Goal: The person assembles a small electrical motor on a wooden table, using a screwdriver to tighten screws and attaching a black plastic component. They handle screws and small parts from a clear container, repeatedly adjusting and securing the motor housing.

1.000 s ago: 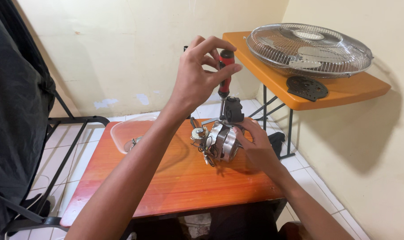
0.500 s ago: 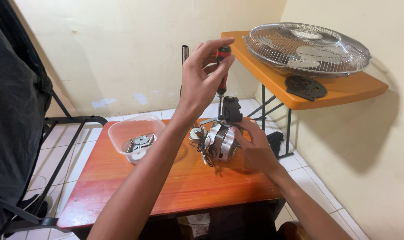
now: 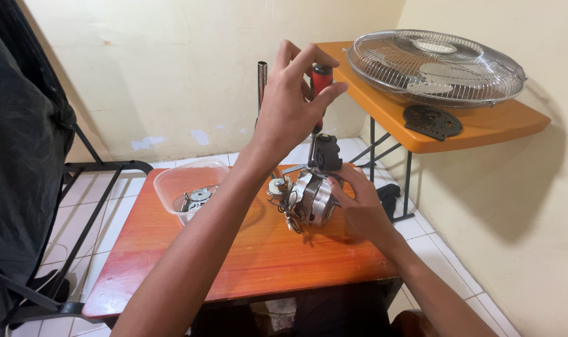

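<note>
Here, near to far
Counter: [image 3: 234,262] low, orange-red wooden top, closest to the camera; both forearms reach out over it
Right hand: [image 3: 359,209] low on the counter, fingers wrapped against the right side of the fan motor, closed on its metal body and steadying it
Fan motor: [image 3: 312,200] silvery round housing standing on the counter near its far right part, with a dark block on top and thin wires hanging at its left; a small brass-coloured part sits just beside it on the left
Plastic tub: [image 3: 187,187] clear, shallow, on the far left part of the counter, well apart from the motor; small metal parts lie inside
Left hand: [image 3: 293,103] raised above the motor, fingers and thumb pinched together round the screwdriver's handle
Screwdriver: [image 3: 319,84] red and black handle, held upright; the shaft runs down to the dark block on top of the motor; the tip itself is hidden
Metal tube: [image 3: 261,81] upright behind the left hand, near the wall
Side table: [image 3: 484,128] orange, higher, to the right and farther off; on it lie a wire fan guard [image 3: 437,68] and a dark round plate [image 3: 432,122] just beside it
Dark cloth: [image 3: 22,156] hanging over a black frame at far left
</note>
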